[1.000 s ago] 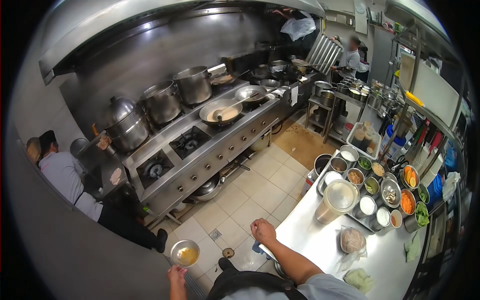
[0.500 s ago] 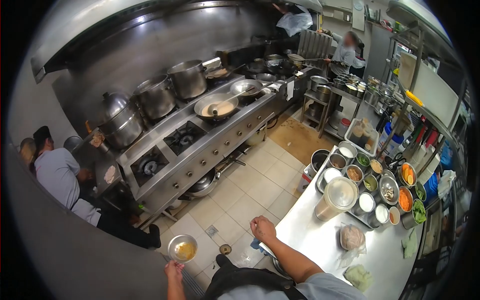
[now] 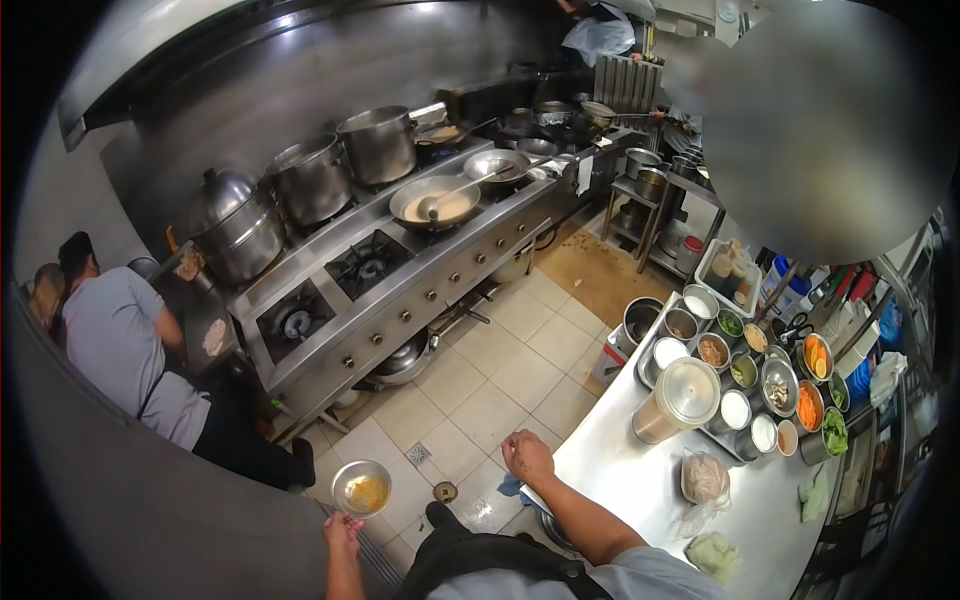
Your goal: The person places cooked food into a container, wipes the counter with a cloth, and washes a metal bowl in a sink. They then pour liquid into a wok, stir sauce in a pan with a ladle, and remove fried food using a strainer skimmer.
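Low on the left, my left hand (image 3: 343, 531) grips the near rim of a metal bowl (image 3: 345, 478). Yellow-orange bits, perhaps egg, lie inside the bowl, which is held above the floor. My right hand (image 3: 527, 457) is closed with its fingers curled under, in the air by the left edge of the steel table (image 3: 590, 470). Whatever those fingers may hold is hidden. A blue cloth (image 3: 510, 486) shows just below the right wrist.
Left, a person in a grey shirt (image 3: 115, 330) bends over a counter. The stove (image 3: 330, 310) carries large pots and a wok (image 3: 435, 203) with pale liquid and a ladle. A lidded tub (image 3: 675, 400) and several ingredient containers stand on the table. A blurred patch covers the upper right.
My left hand and the bowl have shifted slightly left and up in view. The person at left leans lower. A blurred patch now covers the upper right. My right hand stays put.
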A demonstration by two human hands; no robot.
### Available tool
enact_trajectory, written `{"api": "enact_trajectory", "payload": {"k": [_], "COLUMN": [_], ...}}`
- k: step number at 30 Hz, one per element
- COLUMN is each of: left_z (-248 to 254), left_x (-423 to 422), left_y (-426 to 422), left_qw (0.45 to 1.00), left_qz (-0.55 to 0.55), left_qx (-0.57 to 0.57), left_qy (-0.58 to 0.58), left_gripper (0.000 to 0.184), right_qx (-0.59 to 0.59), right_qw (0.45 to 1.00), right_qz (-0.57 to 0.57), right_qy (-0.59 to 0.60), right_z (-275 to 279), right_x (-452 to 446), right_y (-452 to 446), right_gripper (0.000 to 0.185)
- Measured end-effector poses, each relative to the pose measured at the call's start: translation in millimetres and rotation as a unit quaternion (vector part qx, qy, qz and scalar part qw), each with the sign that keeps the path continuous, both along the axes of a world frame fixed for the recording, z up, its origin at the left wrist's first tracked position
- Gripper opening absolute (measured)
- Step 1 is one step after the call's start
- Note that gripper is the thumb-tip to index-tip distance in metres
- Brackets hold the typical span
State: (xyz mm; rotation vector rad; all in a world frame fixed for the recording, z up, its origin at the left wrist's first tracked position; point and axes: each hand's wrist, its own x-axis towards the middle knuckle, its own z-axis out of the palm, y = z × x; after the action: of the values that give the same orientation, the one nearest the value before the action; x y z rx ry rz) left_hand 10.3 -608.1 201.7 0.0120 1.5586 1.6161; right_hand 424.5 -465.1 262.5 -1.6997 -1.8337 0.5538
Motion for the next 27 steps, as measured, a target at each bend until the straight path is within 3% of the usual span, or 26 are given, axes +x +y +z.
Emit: {"api": "enact_trajectory", "payload": {"k": [16,19,23,24,27], "left_z": [0.0,-9.7,13.4,-14.9,31.2], "left_x": [8.6,3.4,23.5,5.0,23.9], "left_y": [-13.6,-15.1,-11.9,-18.2,-18.5], "left_qw": [1.0,1.0,0.999,0.999,0.998], "left_qz": [0.011,-0.026,0.004,-0.003,0.026], "left_qx": [-0.016,0.011,-0.014,-0.002,-0.013], "left_qy": [0.01,0.004,0.05,0.054,0.054], "left_gripper": [0.009,0.012,0.014,0.015,0.018], "right_qx": [0.021,0.012,0.024,0.033,0.056], "right_qw": [1.0,1.0,0.998,0.998,0.998], "right_qz": [-0.011,-0.006,-0.038,-0.034,-0.025], "right_qy": [0.018,0.012,0.035,0.042,0.003], "right_z": [-5.2,-1.9,-17.0,-25.8,-19.4], "right_x": [0.7,-0.1,-0.5,-2.2,-11.3], "right_y": [-1.5,-2.8,-1.1,0.9,0.0], "right_gripper": [0.016,0.014,0.014,0.013,0.008]}}
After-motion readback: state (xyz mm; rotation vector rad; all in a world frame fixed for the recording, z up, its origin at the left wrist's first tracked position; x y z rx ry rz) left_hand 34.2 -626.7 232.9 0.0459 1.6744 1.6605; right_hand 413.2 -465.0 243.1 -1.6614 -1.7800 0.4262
